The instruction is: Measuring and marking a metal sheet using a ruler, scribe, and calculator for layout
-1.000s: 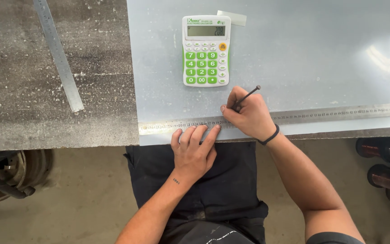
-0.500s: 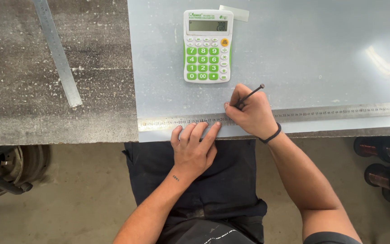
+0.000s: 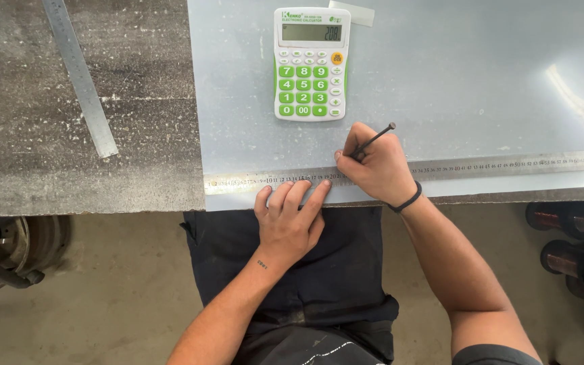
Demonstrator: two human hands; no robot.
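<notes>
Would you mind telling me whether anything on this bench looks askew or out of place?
Nothing serious. The long ruler lies straight along the metal sheet, pinned by the left hand, while the right hand holds a scriber. Only the second ruler lies slanted on the scuffed, dusty bench.

A white pocket calculator with green number keys (image 3: 311, 63) lies flat on the pale sheet, its display end toward the far edge. Just beyond its upper right corner sits a small pale rectangular strip (image 3: 351, 13). A short steel rule (image 3: 80, 76) rests at a slant on the rough, dark grey speckled bench top (image 3: 55, 169), well apart from the calculator. Below the bench, a dark wheel-like metal part (image 3: 8, 250) stands on the concrete floor (image 3: 123, 297) at left, and dark round objects (image 3: 576, 250) cluster at right.
</notes>
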